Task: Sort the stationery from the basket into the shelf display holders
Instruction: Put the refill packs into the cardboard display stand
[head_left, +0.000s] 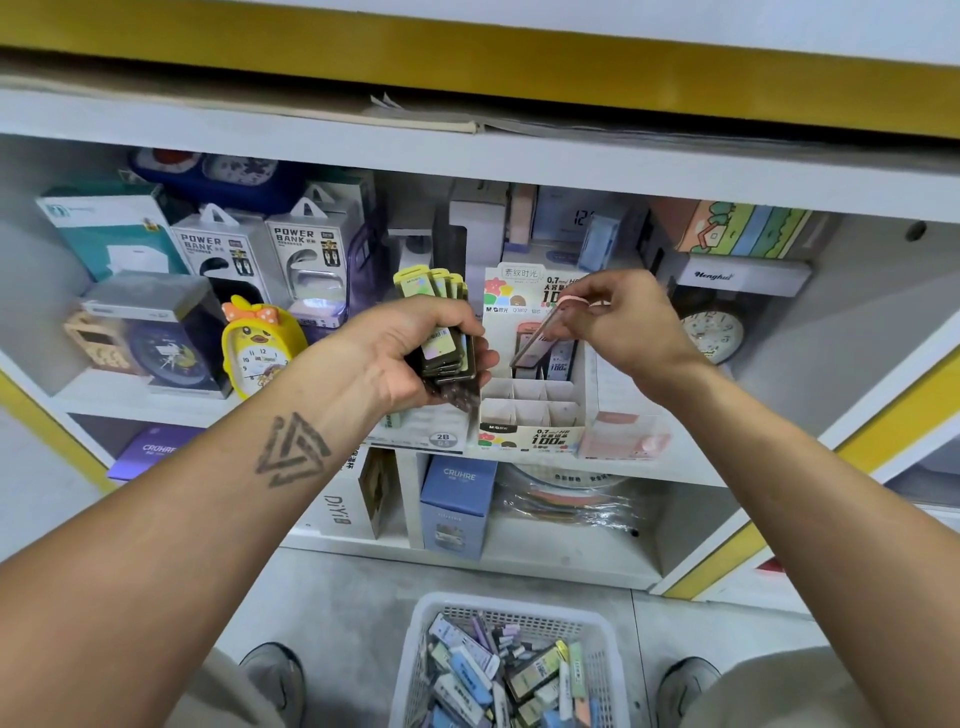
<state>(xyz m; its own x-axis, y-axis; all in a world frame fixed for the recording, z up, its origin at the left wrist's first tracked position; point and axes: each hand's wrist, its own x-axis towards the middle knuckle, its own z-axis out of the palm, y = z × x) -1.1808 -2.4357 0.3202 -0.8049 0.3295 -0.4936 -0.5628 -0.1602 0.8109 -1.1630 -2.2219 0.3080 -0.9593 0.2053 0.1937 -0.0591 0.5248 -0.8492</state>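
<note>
Head view. Left hand (410, 353) grips a fanned stack of yellow-topped lead cases (441, 332), fingers curled round the lower half, so the tops stand free. We judge the stack is held close beside the display holder (530, 410) to serve as a ready supply, one case at a time.

Right hand (618, 317) pinches a single pink-capped case (545, 332) by its upper end between thumb and fingertips. The case tilts, lower end aimed down into the back row of the holder, where a few cases already stand. We judge the top-end pinch keeps the fingers clear of the narrow cells. Whether the lower end has reached a cell floor, we cannot tell.

The holder sits on the middle shelf (675, 467), its front cells showing only white dividers. The basket (498, 613) rests on the floor between the person's shoes, still holding many mixed cases and erasers; we judge the sorting far from done.

Surroundings: a yellow duck clock (260, 343) and power bank boxes (270, 249) to the left, a round clock (711, 332) to the right, a pink clear box (623, 436) just beside the holder.

Obstruction: the holder's tall printed back card stands just behind the right hand, and the left hand's stack crowds the holder's left edge. Approach is best from above.
</note>
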